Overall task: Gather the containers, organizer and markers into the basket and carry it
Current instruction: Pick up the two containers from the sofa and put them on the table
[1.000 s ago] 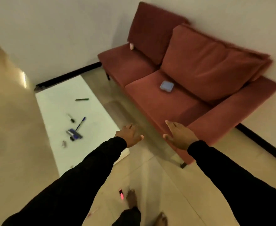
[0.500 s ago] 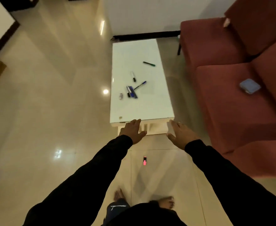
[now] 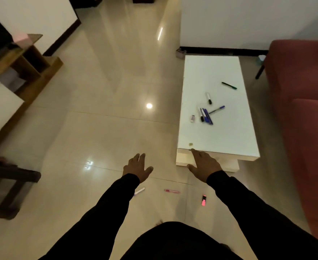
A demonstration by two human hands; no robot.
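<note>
Several markers lie on the white coffee table [image 3: 227, 139]: a green marker [image 3: 229, 85], a white marker with a black cap [image 3: 209, 98], a blue pen [image 3: 216, 109] and a blue and black bunch [image 3: 205, 116]. On the floor lie a pink pen [image 3: 171, 191], a pink highlighter [image 3: 203, 200] and a white marker [image 3: 139, 191] beside my left sleeve. My left hand [image 3: 138, 167] hovers over the floor, fingers spread, empty. My right hand [image 3: 204, 163] is spread and empty at the table's near corner. No basket is in view.
A red sofa [image 3: 304, 94] runs along the right of the table. A wooden shelf unit [image 3: 28, 72] stands at the left, with a dark stool [image 3: 10, 184] below it. Glossy tiled floor fills the middle.
My view has swung left, from the sofa to the table and open floor. Two more markers on the floor have come into sight. Both hands stay spread and empty.
</note>
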